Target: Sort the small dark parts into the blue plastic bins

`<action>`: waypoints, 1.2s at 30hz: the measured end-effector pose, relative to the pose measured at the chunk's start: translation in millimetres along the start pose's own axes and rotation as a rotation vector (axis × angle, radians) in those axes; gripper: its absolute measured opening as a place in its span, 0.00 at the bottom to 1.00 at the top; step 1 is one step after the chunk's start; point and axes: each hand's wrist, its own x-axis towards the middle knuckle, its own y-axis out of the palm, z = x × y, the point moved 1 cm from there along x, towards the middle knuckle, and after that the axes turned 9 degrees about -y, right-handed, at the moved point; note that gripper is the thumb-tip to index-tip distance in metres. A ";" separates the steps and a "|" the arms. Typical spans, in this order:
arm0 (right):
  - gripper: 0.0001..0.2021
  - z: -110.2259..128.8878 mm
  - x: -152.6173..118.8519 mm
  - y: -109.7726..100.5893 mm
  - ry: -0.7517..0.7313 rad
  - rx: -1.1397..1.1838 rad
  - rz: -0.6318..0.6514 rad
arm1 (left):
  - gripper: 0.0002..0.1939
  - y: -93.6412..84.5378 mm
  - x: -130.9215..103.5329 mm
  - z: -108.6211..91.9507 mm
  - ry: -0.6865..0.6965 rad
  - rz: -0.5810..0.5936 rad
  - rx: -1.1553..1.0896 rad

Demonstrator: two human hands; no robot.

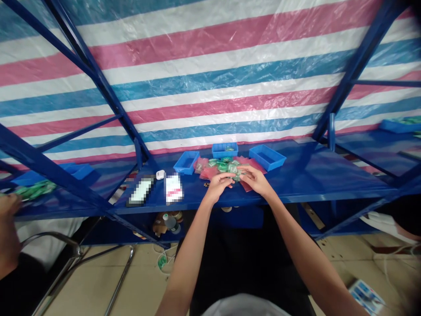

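Note:
My left hand (219, 186) and my right hand (256, 180) are close together over the front of the blue table, fingers bent inward. A small clear plastic bag (236, 177) with greenish contents is pinched between their fingertips; its details are too small to read. Just beyond the hands lies a pile of green packets (223, 165). Pink plastic bags (207, 173) spread under and around the pile, and more pink bags (251, 164) lie partly behind my right hand.
Blue trays stand behind the pile: a left tray (186, 163), a middle tray (225, 150) and a right tray (268, 157). A blurred-out phone-like object (141, 191), a white case (160, 174) and a blurred card (173, 188) lie left. A co-worker's hand (9, 204) is far left.

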 end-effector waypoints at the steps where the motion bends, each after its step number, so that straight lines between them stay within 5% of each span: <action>1: 0.19 0.4 0.2 0.4 -0.001 -0.002 0.010 | 0.16 0.9 0.1 0.4 -0.008 0.002 0.012; 8: 0.32 -4.6 0.1 0.4 0.023 0.075 0.065 | 0.28 4.3 0.7 4.3 -0.004 -0.042 -0.040; 10: 0.23 -5.1 0.5 -1.2 -0.006 0.043 0.040 | 0.28 4.1 0.7 2.9 0.029 -0.057 -0.039; 13: 0.08 -4.6 1.6 -3.7 -0.116 -0.066 0.043 | 0.14 3.1 0.7 0.7 0.074 -0.102 -0.006; 17: 0.09 -4.6 2.8 -5.7 -0.195 -0.150 -0.002 | 0.09 1.9 0.6 1.1 0.027 -0.115 0.015; 27: 0.14 4.4 1.9 -2.5 -0.075 -0.058 0.055 | 0.21 -1.7 -3.5 -2.7 0.001 -0.083 -0.126; 31: 0.14 -8.8 32.8 1.6 0.018 -0.048 -0.124 | 0.34 -3.8 -6.2 -7.4 0.077 -0.142 -0.320; 36: 0.23 -33.7 105.1 10.9 0.153 0.060 -0.215 | 0.26 -3.8 -5.2 -3.5 0.085 -0.254 -0.313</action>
